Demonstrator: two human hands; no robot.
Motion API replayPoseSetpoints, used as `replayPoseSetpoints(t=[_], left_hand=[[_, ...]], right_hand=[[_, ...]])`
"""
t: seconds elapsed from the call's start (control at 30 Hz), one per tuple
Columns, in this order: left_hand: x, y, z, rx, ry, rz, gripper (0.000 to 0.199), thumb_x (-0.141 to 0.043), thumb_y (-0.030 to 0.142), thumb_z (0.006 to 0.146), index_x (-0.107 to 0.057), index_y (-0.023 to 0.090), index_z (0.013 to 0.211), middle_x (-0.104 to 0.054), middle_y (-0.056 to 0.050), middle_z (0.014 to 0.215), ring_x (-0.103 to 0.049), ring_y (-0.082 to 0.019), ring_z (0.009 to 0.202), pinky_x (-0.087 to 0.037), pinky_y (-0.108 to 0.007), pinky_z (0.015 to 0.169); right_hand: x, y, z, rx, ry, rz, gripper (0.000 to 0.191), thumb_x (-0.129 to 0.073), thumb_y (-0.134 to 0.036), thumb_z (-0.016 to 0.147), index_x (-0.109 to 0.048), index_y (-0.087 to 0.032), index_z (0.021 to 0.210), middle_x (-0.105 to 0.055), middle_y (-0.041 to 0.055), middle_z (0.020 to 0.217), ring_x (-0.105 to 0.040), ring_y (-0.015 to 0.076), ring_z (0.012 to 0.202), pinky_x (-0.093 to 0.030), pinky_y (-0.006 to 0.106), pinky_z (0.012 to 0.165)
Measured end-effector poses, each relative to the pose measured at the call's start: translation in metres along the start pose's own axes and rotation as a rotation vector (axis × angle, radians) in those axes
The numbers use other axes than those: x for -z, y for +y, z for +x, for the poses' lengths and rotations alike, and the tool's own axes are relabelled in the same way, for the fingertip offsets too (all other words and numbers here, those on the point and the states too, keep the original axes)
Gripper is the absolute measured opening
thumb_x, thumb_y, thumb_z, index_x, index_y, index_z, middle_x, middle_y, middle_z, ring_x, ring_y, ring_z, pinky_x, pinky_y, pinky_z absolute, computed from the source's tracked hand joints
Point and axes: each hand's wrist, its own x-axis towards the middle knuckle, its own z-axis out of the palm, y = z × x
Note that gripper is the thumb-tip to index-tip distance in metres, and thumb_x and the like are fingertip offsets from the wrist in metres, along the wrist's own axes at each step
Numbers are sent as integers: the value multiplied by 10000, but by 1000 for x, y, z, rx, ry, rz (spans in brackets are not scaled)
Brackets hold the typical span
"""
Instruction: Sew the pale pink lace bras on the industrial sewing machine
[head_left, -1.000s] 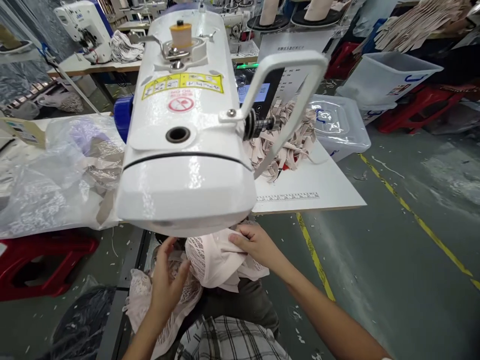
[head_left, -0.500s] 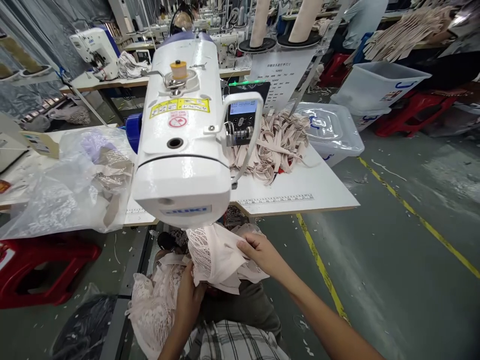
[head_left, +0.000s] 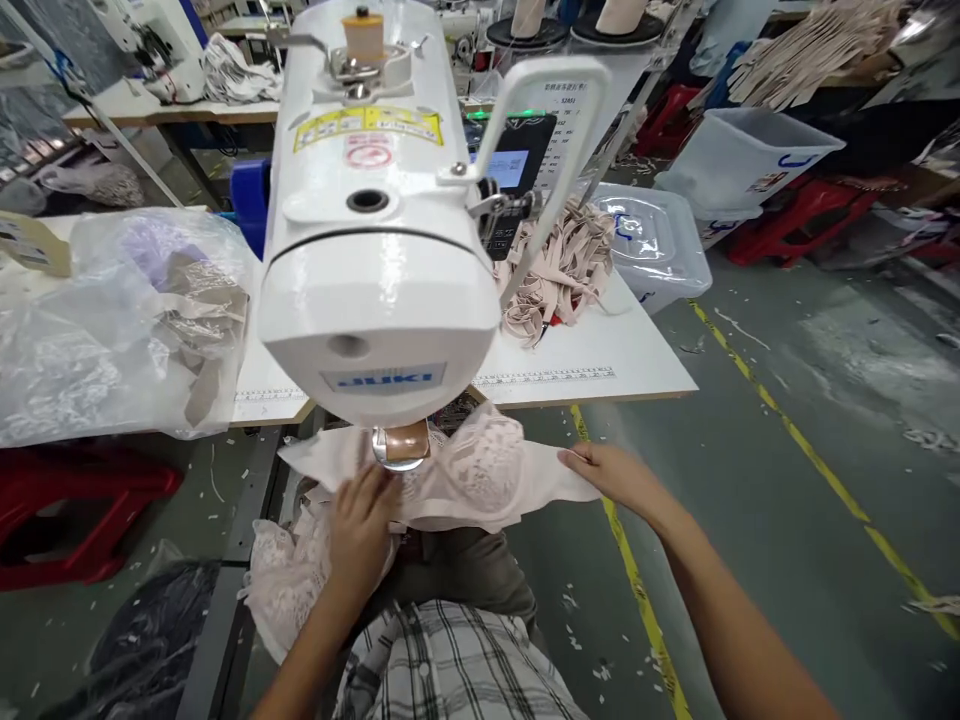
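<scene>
A pale pink lace bra (head_left: 484, 470) is spread sideways under the head of a white sewing machine (head_left: 375, 310). Its left part passes beneath a round metal piece and a copper-coloured plate (head_left: 407, 441) at the sewing point. My right hand (head_left: 611, 475) pinches the tip of the bra's right wing and holds it out to the side. Close to the metal piece, my left hand (head_left: 365, 520) grips the lower edge of the bra, its fingertips slightly blurred. More pink lace pieces (head_left: 289, 580) hang below and left of that hand.
Loose beige straps (head_left: 562, 270) lie heaped on the white tabletop (head_left: 637, 350), right of the machine. A clear plastic bag (head_left: 112, 330) with fabric covers the left side. Lidded plastic bins (head_left: 652, 240) stand beyond the right edge; a red stool (head_left: 82, 520) is at lower left.
The bra, bunched between my hands before, is now stretched flat under the machine head. My right hand moved right with the wing; my left hand came up to the sewing point. The view shifted closer.
</scene>
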Motion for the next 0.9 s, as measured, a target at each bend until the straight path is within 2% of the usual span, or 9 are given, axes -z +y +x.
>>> replayPoseSetpoints(t=[0.1, 0.17, 0.27, 0.4, 0.5, 0.6, 0.7, 0.8, 0.9], left_hand=[[-36, 26, -5, -41, -290, -133, 503, -478, 75, 860, -547, 215, 1338, -495, -145, 1466, -443, -311, 1370, -408, -530, 1086], [-40, 20, -15, 60, -383, -221, 447, -477, 146, 883, -545, 208, 1320, -459, -139, 1491, -438, -286, 1370, -414, -483, 1095], [-16, -18, -40, 348, -441, -210, 373, -407, 301, 943, -544, 179, 1268, -542, -146, 1377, -505, -243, 1288, -435, -388, 1058], [37, -69, -87, 722, -502, 13, 453, -320, 513, 959, -578, 143, 999, -647, -159, 979, -636, -291, 903, -480, -379, 721], [57, -77, -125, 909, -621, 101, 499, -373, 645, 897, -510, 200, 718, -606, -92, 699, -588, -252, 603, -343, -308, 533], [57, -70, -151, 958, -702, 45, 475, -346, 619, 913, -413, 230, 649, -533, -25, 574, -510, -185, 493, -262, -268, 500], [64, -54, -156, 955, -708, 21, 425, -279, 534, 946, -346, 241, 645, -477, -12, 558, -467, -176, 503, -227, -270, 511], [87, -25, -134, 873, -713, -73, 432, -290, 532, 946, -313, 234, 635, -450, -2, 560, -442, -167, 517, -227, -274, 530], [112, 7, -92, 689, -667, -431, 437, -337, 515, 962, -334, 215, 643, -507, -1, 616, -486, -150, 582, -291, -260, 564]], right_hand=[[-13, 5, 5, -79, 18, -149, 281, -517, -359, 892, -615, -178, 700, -651, 105, 749, -609, 240, 664, -402, 315, 579], [-30, -14, 11, -28, 92, -157, 304, -482, -374, 930, -668, -155, 1027, -676, 173, 1076, -642, 305, 970, -475, 376, 778], [-65, -59, 28, 239, 227, -35, 529, -378, -471, 996, -443, -151, 1412, -492, 171, 1440, -443, 283, 1341, -387, 400, 1060], [-113, -108, 46, 457, 207, 71, 622, -372, -521, 996, -363, -121, 1472, -512, 214, 1422, -480, 331, 1317, -400, 472, 1057], [-144, -116, 38, 467, 145, 22, 588, -356, -528, 999, -475, -88, 1371, -637, 234, 1228, -589, 366, 1155, -424, 523, 1005], [-164, -108, 18, 522, 195, 39, 645, -382, -595, 972, -469, -89, 1362, -596, 248, 1281, -544, 390, 1208, -380, 570, 1053], [-162, -110, -3, 501, 180, 119, 707, -421, -642, 941, -400, -124, 1421, -499, 240, 1406, -465, 394, 1307, -367, 583, 1076], [-142, -143, -23, 496, 156, 209, 868, -504, -710, 866, -319, -134, 1489, -361, 245, 1514, -328, 410, 1406, -347, 586, 1089], [-120, -195, -42, 916, -181, 245, 956, -658, -778, 689, -498, -141, 1384, -565, 201, 1333, -497, 358, 1261, -425, 465, 1027]])
